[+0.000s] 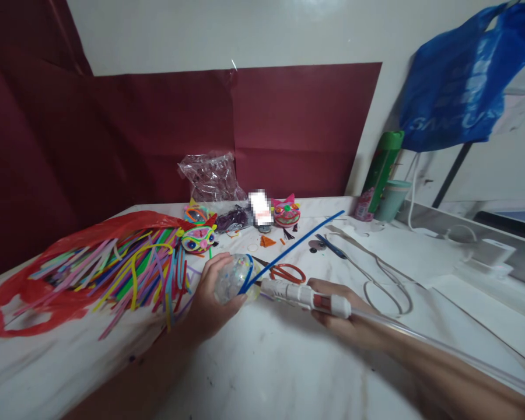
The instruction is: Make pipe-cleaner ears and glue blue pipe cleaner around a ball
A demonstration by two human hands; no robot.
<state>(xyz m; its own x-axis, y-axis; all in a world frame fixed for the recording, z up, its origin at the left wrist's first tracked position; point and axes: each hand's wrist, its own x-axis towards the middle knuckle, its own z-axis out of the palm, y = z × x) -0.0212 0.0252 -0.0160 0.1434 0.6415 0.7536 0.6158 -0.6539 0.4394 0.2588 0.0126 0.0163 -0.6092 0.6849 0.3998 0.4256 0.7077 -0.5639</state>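
My left hand (216, 300) is closed around a clear, rounded plastic ball (231, 280) with coloured specks. A long blue pipe cleaner (297, 242) is bent over the ball, and its free end sticks out to the upper right. My right hand (332, 303) grips a white hot glue gun (289, 293), whose nozzle points left at the pipe cleaner where it meets the ball. A clear glue stick (420, 338) trails from the gun's back end. Just behind the nozzle, orange-handled scissors (289, 272) lie on the white marbled table (262, 373).
Many coloured pipe cleaners (126, 268) lie on a red plastic bag (9, 309) at left. Decorated animal heads (198, 238) stand at the back. A blue-handled tool (330, 246), a cable (389, 291), a green spray can (378, 175) and a cup (394, 199) are at right.
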